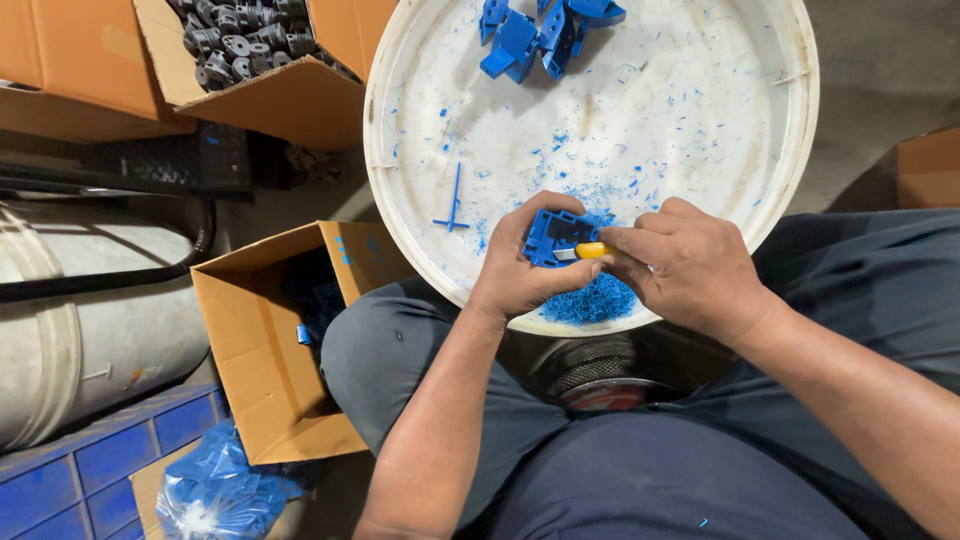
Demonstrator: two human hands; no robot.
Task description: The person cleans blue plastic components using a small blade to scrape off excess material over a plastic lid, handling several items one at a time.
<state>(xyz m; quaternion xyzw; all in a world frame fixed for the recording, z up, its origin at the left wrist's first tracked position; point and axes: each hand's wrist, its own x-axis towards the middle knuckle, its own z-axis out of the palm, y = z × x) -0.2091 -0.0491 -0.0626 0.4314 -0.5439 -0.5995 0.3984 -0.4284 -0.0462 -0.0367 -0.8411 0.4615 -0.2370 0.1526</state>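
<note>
Blue plastic part [556, 236] gripped in left hand [520, 270], yellow-handled knife [590, 251] in right hand [690, 265].

Bare forearms, no sleeves showing; dark grey-blue trousers [640, 470] on both legs.

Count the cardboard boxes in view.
5: one top left, one of black parts beside it, an open one by the left knee, a corner at bottom left, one at right edge. Others may be hidden.

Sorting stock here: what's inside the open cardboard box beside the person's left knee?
The cardboard box shows a few blue plastic parts in its shadowed upper corner. The left knee covers its right side, and the dark bottom cannot be made out.
</note>
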